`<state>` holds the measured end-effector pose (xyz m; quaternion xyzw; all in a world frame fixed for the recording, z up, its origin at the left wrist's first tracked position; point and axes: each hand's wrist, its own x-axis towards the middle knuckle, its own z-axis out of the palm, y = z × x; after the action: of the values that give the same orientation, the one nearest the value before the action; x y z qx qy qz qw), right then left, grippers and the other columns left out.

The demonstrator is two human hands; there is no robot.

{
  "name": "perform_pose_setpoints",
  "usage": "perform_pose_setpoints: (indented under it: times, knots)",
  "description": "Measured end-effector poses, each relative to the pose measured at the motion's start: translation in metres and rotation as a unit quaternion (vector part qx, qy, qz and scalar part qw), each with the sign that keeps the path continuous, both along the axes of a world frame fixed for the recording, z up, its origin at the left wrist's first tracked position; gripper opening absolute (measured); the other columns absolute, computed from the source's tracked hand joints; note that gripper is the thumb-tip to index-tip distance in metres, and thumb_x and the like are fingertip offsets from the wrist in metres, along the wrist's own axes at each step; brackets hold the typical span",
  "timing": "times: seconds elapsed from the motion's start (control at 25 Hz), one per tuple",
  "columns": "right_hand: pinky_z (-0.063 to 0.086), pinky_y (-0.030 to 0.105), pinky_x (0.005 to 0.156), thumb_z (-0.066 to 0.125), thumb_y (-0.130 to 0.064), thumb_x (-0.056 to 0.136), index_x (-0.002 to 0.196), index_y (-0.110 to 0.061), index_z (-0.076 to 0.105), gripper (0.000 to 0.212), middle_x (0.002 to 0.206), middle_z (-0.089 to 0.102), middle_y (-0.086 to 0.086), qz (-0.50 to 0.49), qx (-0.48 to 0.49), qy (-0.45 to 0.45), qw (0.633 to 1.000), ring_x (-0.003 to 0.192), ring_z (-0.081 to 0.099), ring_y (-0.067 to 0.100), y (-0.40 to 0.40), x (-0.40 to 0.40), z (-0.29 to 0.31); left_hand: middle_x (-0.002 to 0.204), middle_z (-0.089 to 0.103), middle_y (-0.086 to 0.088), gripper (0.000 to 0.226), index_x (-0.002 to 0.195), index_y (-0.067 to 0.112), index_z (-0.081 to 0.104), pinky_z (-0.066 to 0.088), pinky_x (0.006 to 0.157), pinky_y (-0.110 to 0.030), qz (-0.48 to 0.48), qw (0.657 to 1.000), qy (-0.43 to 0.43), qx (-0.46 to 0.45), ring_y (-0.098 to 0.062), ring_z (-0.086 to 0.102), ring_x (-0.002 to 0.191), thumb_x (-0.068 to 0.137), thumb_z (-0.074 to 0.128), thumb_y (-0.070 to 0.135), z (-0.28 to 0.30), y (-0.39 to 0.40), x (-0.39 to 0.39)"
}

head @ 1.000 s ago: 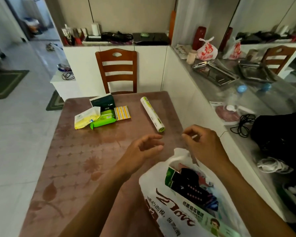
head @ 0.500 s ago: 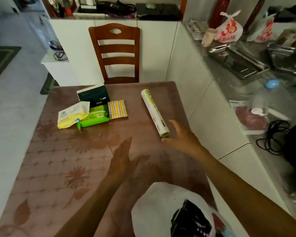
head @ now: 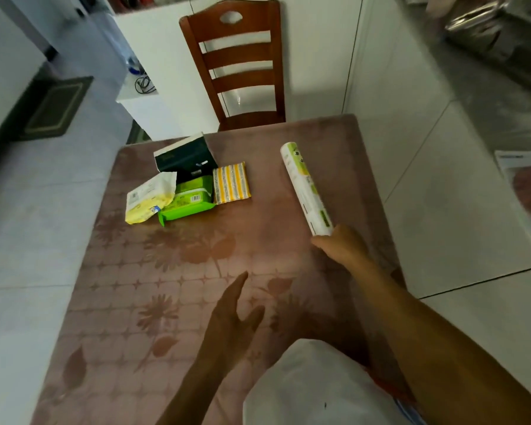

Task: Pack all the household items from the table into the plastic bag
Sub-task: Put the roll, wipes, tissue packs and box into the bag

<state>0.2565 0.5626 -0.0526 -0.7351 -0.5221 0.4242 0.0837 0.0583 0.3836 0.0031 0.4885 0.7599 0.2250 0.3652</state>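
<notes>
A white and green roll (head: 304,185) lies on the brown patterned table (head: 178,302), right of centre. My right hand (head: 341,245) touches the roll's near end; its fingers are hidden behind it, so the grip is unclear. My left hand (head: 235,314) hovers open above the table's middle. The white plastic bag (head: 316,384) rests at the near edge, under my right forearm. At the far left sit a dark green box (head: 186,157), a yellow tissue pack (head: 149,197), a green wipes pack (head: 189,202) and a striped yellow cloth (head: 231,183).
A wooden chair (head: 242,62) stands at the table's far side. White cabinets run along the right, with a grey counter (head: 503,96) holding metal trays. A dark mat (head: 56,108) lies on the tiled floor at left.
My right hand left the bag and reached forward to the near end of the roll. My left hand moved away from the bag and spread over the table. The view tilted down.
</notes>
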Motion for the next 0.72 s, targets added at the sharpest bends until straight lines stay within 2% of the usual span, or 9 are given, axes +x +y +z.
perform_pose_setpoints:
  times: [0.12,0.2,0.28,0.36,0.48,0.56,0.64,0.72]
  knots:
    - [0.049,0.027,0.056,0.072,-0.045,0.073,0.121,-0.007,0.059,0.063,0.105,0.068,0.007,-0.113,0.020,0.104,0.988,0.078,0.064,0.021,-0.041,0.029,0.032,0.132,0.054,0.012,0.045,0.130,0.035,0.052,0.044,0.097,-0.028,0.016,0.999,-0.028,0.019,-0.009,0.054,0.120,0.090,0.065,0.018,0.035,-0.013,-0.001]
    - [0.054,0.029,0.060,0.072,-0.042,0.073,0.116,-0.009,0.063,0.055,0.102,0.069,0.008,-0.202,0.099,0.153,0.962,0.081,0.068,0.022,-0.084,0.059,0.066,0.114,0.068,0.010,0.025,0.112,0.031,0.064,0.054,0.091,-0.030,0.030,0.993,-0.101,0.047,-0.006,0.065,0.103,0.092,0.062,0.017,0.068,-0.028,0.007]
    - [0.060,0.034,0.065,0.072,-0.034,0.075,0.105,-0.018,0.064,0.035,0.107,0.069,0.010,-0.284,0.204,0.208,0.914,0.086,0.070,0.023,-0.143,0.094,0.109,0.095,0.075,0.002,0.013,0.101,0.022,0.069,0.057,0.080,-0.023,0.036,0.972,-0.200,0.118,-0.009,0.070,0.089,0.092,0.059,0.020,0.113,-0.060,0.021]
    - [0.061,0.032,0.060,0.070,-0.022,0.079,0.097,-0.022,0.061,0.021,0.109,0.068,0.011,-0.347,0.296,0.271,0.848,0.085,0.070,0.022,-0.207,0.123,0.156,0.095,0.074,0.001,0.018,0.098,0.020,0.071,0.056,0.076,-0.020,-0.047,0.952,-0.244,0.179,-0.011,0.070,0.088,0.090,0.060,0.032,0.155,-0.097,0.029]
    - [0.051,0.026,0.043,0.066,-0.028,0.076,0.093,-0.030,0.058,0.018,0.087,0.064,-0.002,-0.368,0.400,0.255,0.800,0.066,0.062,0.012,-0.286,0.135,0.222,0.109,0.071,0.017,0.039,0.109,0.032,0.068,0.051,0.088,-0.021,-0.202,0.950,-0.201,0.130,0.001,0.064,0.105,0.075,0.069,0.051,0.170,-0.132,0.038]
    - [0.043,0.027,0.046,0.065,-0.036,0.076,0.090,-0.031,0.057,0.017,0.078,0.060,-0.004,-0.367,0.464,0.237,0.771,0.061,0.055,0.015,-0.333,0.130,0.263,0.110,0.066,0.025,0.051,0.117,0.037,0.063,0.045,0.090,-0.012,-0.255,0.948,-0.135,0.132,0.012,0.058,0.105,0.070,0.078,0.050,0.171,-0.145,0.045]
    - [0.044,0.033,0.059,0.064,-0.035,0.081,0.094,-0.031,0.058,0.015,0.080,0.061,-0.005,-0.356,0.507,0.264,0.739,0.071,0.054,0.022,-0.371,0.124,0.293,0.098,0.057,0.032,0.050,0.117,0.033,0.063,0.041,0.078,0.000,-0.296,0.938,-0.070,0.164,0.022,0.052,0.095,0.071,0.081,0.041,0.172,-0.152,0.057]
    - [0.044,0.032,0.061,0.061,-0.033,0.084,0.094,-0.032,0.058,0.011,0.080,0.063,-0.010,-0.309,0.522,0.298,0.737,0.071,0.056,0.017,-0.397,0.121,0.307,0.086,0.057,0.030,0.036,0.109,0.031,0.066,0.040,0.067,-0.001,-0.310,0.931,-0.040,0.187,0.019,0.056,0.085,0.075,0.080,0.031,0.173,-0.159,0.068]
